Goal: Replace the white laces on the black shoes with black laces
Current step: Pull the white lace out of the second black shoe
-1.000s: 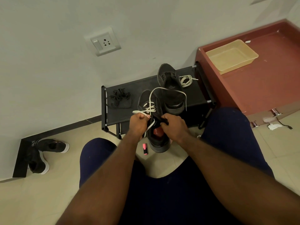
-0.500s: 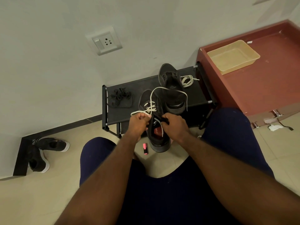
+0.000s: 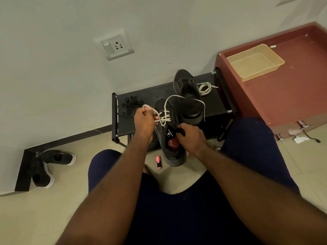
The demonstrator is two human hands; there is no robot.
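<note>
Between the knees, the right hand (image 3: 192,137) grips a black shoe (image 3: 170,147) by its collar (toe toward the rack), while the left hand (image 3: 144,119) pinches its white lace (image 3: 166,118), stretched leftward. Beyond, on the black rack (image 3: 152,93), lie the black laces (image 3: 131,106), the second shoe (image 3: 187,92) and a loose white lace (image 3: 205,88).

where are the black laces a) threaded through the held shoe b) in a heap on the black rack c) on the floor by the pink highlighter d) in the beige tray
b, the black laces lie in a loose heap on the black rack, just beyond the left hand.
</note>
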